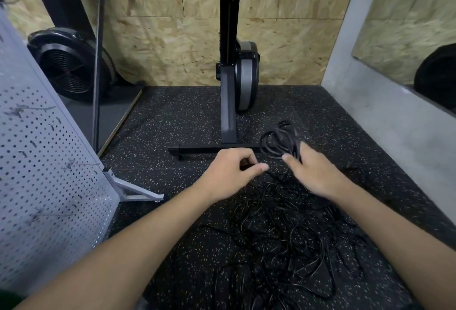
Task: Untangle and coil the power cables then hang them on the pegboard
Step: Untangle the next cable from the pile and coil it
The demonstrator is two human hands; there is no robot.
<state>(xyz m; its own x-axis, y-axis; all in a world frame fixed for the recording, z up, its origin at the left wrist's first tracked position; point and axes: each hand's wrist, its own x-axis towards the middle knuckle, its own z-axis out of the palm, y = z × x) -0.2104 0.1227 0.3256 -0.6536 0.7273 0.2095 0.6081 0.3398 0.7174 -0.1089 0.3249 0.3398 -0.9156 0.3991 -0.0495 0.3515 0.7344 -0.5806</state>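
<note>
Head view shows our left hand (232,171) with curled fingers pinching a strand (247,164) of cable, while our right hand (314,176) grips a small coil (278,140) held above the floor. Below both hands, the tangle (283,233) of black cables sprawls on the speckled mat (172,117). We see the pegboard (42,161) standing at our left, well apart from the tangle.

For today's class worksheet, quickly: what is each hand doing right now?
Left hand: pinches a cable strand.
Right hand: holds the coiled cable loops.
</note>
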